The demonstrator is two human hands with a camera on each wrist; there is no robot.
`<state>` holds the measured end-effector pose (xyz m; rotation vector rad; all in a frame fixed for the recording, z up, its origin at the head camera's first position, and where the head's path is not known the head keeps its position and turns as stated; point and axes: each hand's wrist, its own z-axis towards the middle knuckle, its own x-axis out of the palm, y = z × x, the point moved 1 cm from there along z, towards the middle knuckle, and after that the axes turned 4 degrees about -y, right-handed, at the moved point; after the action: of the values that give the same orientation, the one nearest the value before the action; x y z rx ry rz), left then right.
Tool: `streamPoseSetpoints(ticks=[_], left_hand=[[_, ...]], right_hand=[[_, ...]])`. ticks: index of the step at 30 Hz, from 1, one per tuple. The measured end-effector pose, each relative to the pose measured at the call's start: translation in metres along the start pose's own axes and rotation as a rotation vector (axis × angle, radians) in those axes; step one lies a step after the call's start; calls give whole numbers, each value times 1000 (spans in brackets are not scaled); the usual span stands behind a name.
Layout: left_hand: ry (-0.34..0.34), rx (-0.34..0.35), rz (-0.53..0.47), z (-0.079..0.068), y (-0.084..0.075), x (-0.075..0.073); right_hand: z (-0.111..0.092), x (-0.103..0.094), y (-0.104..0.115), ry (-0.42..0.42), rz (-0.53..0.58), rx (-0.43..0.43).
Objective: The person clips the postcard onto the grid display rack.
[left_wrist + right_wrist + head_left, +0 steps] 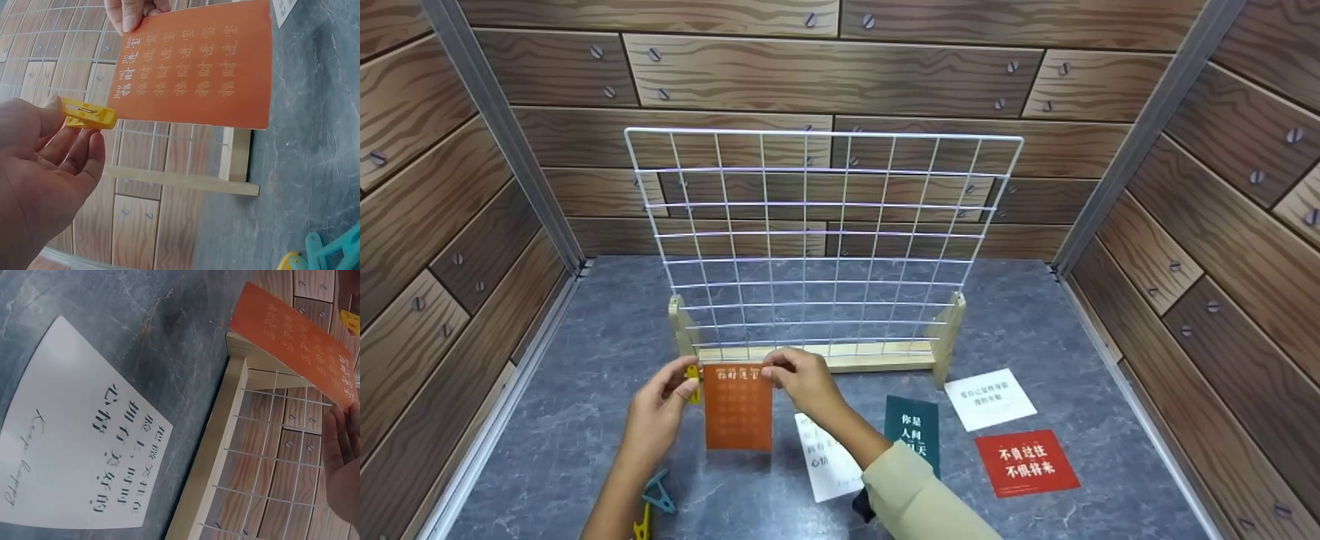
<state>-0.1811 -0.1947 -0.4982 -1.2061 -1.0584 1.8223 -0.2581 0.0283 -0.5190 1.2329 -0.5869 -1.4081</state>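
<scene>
An orange card (739, 409) with rows of pale characters hangs upright in front of the grid's left side. By its upper right corner my right hand (810, 382) pinches it between thumb and fingers. My left hand (655, 412) pinches a yellow clip (90, 114) between thumb and fingers, at the card's upper left corner. In the left wrist view the clip's tip meets the card's edge; whether it grips the card I cannot tell. Behind the card stands a white wire grid (825, 217) in a wooden base (840, 358).
Right of the hands lie a white card (829, 472), a dark green card (913, 427), another white card (990, 399) and a red card (1027, 463). A blue clip (660, 493) and another yellow clip (642, 523) lie by the left forearm. Wood-patterned walls (840, 71) enclose the grey surface.
</scene>
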Motion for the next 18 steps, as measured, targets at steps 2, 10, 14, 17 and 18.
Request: streamPoseSetpoints(ticks=[2, 10, 14, 17, 18], left_hand=[[-16, 16, -4, 0, -3, 0], [-90, 74, -49, 8, -18, -4], [-137, 145, -63, 15, -27, -6], [-179, 210, -90, 22, -34, -7], [-193, 227, -103, 25, -37, -7]], right_hand=[[3, -2, 4, -2, -8, -24], [20, -9, 24, -11, -23, -24], [29, -12, 36, -26, -37, -48], [38, -14, 45, -48, -48, -85], [41, -15, 48, -56, -49, -102]])
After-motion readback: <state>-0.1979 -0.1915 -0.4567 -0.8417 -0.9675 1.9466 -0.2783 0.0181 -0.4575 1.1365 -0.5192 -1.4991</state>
